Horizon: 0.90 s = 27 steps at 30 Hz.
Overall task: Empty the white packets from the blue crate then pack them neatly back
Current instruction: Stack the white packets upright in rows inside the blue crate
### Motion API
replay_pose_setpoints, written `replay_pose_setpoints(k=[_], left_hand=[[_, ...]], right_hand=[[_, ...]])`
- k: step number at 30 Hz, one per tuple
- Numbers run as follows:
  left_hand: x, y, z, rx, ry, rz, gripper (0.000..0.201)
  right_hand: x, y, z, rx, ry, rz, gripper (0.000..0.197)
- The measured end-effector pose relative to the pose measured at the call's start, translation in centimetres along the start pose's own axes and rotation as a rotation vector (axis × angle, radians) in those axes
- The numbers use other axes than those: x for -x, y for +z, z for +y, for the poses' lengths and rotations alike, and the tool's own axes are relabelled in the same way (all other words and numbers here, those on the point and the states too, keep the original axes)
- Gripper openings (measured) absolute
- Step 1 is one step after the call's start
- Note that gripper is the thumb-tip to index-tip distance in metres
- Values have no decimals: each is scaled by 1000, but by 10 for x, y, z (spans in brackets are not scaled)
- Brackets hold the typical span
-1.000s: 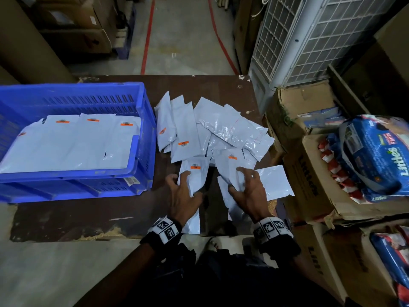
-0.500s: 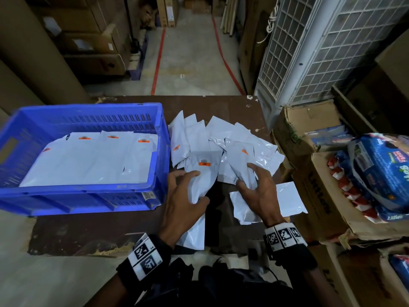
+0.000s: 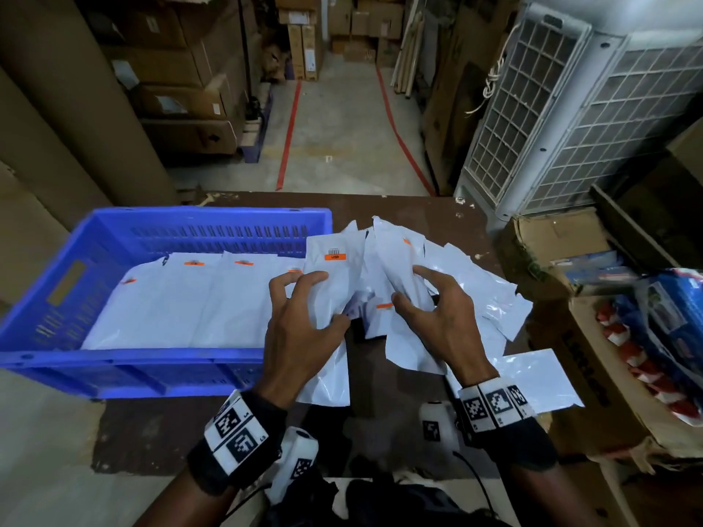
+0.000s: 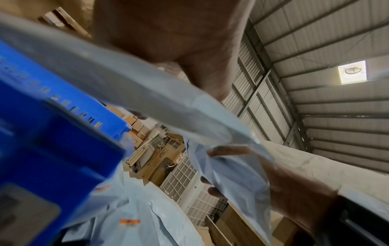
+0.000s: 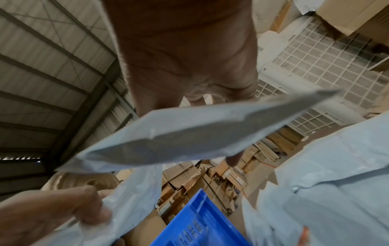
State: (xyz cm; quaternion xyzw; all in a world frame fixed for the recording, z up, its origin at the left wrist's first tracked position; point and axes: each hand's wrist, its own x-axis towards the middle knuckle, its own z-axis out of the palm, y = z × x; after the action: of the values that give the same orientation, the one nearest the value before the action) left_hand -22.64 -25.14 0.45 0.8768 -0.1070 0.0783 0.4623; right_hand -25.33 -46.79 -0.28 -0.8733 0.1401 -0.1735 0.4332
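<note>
The blue crate stands at the table's left with several white packets lying flat in a row inside it. My left hand grips a long white packet with an orange label, held up by the crate's right wall. My right hand grips a second white packet just to the right of it. In the left wrist view, the held packet crosses above the crate. In the right wrist view, the other packet lies under my palm.
A loose heap of white packets covers the dark table to the right of the crate; one packet lies apart near the right edge. Open cardboard boxes and a blue diaper pack crowd the right side.
Both hands have lifted their packets off the table and brought them up and leftward, close to the crate's right wall. The head view has tilted upward.
</note>
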Motion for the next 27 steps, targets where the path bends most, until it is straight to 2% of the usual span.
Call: replay_pose_setpoints(k=[8, 16, 18, 22, 27], left_hand=[[-53, -108, -72, -39, 21, -6, 57], [-107, -218, -143, -194, -116, -38, 58], [-122, -240, -163, -218, -174, -75, 60], [-142, -268, -205, -259, -304, -192, 78], [-150, -274, -238, -418, -448, -373, 77]], right_hand=[[-16, 100, -110, 30, -36, -50, 65], [-39, 205, -205, 165, -65, -292, 70], [-48, 232, -220, 218, -53, -357, 70], [-56, 275, -250, 294, -35, -493, 63], [-52, 319, -272, 416, -81, -603, 55]])
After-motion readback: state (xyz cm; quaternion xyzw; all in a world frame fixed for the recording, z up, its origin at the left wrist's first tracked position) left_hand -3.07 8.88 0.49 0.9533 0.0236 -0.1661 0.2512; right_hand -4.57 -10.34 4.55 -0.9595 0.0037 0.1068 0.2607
